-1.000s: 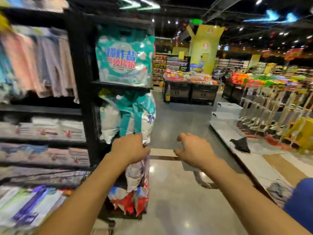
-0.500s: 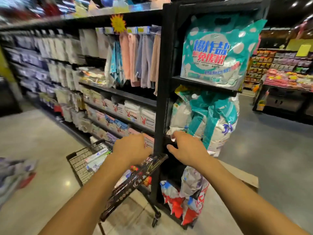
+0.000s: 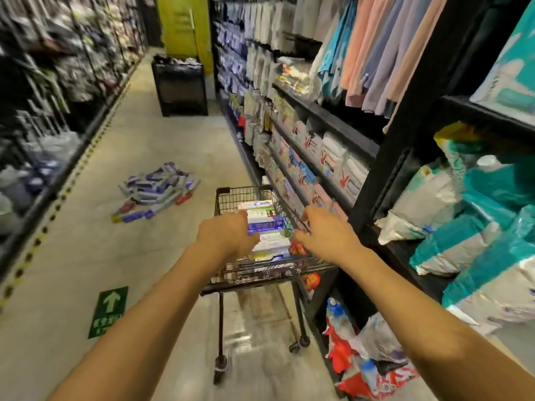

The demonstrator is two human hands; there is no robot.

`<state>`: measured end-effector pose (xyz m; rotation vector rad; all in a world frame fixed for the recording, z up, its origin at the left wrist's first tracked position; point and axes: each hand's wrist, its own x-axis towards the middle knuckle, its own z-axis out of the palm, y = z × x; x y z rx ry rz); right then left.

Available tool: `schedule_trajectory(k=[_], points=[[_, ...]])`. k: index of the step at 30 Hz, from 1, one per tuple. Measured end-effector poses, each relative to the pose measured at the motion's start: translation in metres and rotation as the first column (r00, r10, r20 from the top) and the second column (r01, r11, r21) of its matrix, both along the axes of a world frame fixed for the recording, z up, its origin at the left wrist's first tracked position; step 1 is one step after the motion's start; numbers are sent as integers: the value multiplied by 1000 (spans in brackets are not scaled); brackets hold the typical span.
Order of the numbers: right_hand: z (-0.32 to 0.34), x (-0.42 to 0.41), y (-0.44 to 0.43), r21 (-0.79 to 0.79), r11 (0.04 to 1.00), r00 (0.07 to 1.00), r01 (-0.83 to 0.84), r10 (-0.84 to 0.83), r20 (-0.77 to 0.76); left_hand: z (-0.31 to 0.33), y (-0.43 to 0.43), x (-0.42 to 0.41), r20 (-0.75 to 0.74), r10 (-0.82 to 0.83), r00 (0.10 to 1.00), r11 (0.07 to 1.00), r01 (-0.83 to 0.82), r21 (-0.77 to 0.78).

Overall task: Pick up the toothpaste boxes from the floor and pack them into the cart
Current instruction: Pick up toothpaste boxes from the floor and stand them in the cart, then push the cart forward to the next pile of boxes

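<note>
While the left hand (image 3: 228, 237) curls over the cart (image 3: 231, 198), its hold hidden, and the right hand (image 3: 327, 238) spreads empty by its right rim, the boxes (image 3: 156, 192) lie piled on the floor (image 3: 144, 270), far left. I would roll the cart beside them first, for short carries.

Toothpaste boxes (image 3: 156, 192) piled on floor, more in cart (image 3: 228, 195)

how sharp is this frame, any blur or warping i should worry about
Head view: motion blur smears the left shelves and the toothpaste boxes on the floor, print unreadable; the cart is somewhat clearer; wide-angle distortion bows the right-hand shelving; soft glare lies on the floor under the cart.
</note>
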<state>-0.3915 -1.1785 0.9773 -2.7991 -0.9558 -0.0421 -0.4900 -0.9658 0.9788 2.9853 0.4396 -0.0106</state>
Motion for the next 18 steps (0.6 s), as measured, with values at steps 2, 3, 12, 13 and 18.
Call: schedule_trajectory(k=[2, 3, 12, 13, 18], points=[[-17, 13, 0, -13, 999, 999, -48, 48, -23, -13, -7, 1, -10, 46, 999, 999, -46, 5], [-26, 19, 0, -3, 998, 997, -62, 62, -43, -19, -10, 2, -17, 67, 998, 998, -67, -7], [-143, 78, -18, -140, 984, 984, -108, 86, -153, -132, -14, 21, -192, 174, 966, 983, -181, -19], [-157, 84, -19, -185, 976, 985, -115, 89, -145, -148, -13, 24, -239, 181, 954, 983, -185, 5], [-231, 111, -20, -253, 959, 980, -127, 82, -179, -219, -3, 38, -386, 118, 915, 991, -135, -16]])
